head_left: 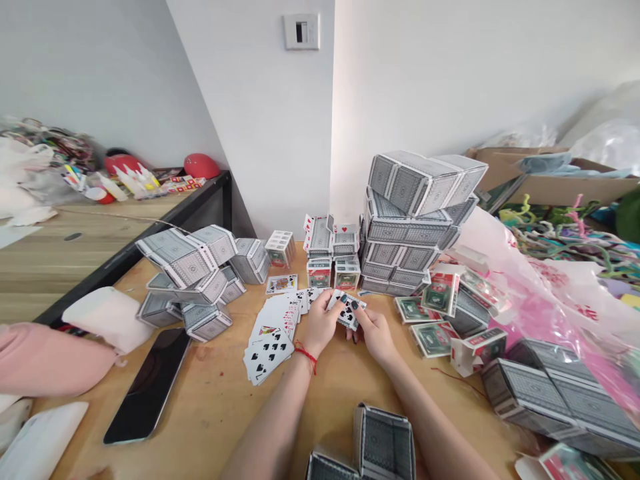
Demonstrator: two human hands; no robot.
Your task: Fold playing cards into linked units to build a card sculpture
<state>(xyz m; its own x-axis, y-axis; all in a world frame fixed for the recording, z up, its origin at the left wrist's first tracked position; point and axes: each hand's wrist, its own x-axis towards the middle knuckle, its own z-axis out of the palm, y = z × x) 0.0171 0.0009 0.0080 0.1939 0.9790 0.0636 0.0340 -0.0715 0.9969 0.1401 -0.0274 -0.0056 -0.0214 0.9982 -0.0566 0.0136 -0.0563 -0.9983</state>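
Both hands meet over the middle of the table around one playing card [345, 312] with black spades on its face. My left hand [324, 316] grips the card's left side, the thumb on top. My right hand [373, 328] pinches its right side, thumb across the face and fingers underneath. Whether more cards lie beneath it, I cannot tell. Just left of my left hand, loose face-up cards [273, 333] fan across the wood. Closest to my body, between the forearms, stands a block folded from grey-backed cards [385, 443].
Grey card blocks are stacked in a tall pile [405, 233] at back right and a lower pile [200, 273] at left. Green-and-red card boxes [433, 338] lie right of my hands. A phone [147, 387] rests at left; pink plastic wrapping [540, 287] covers the right side.
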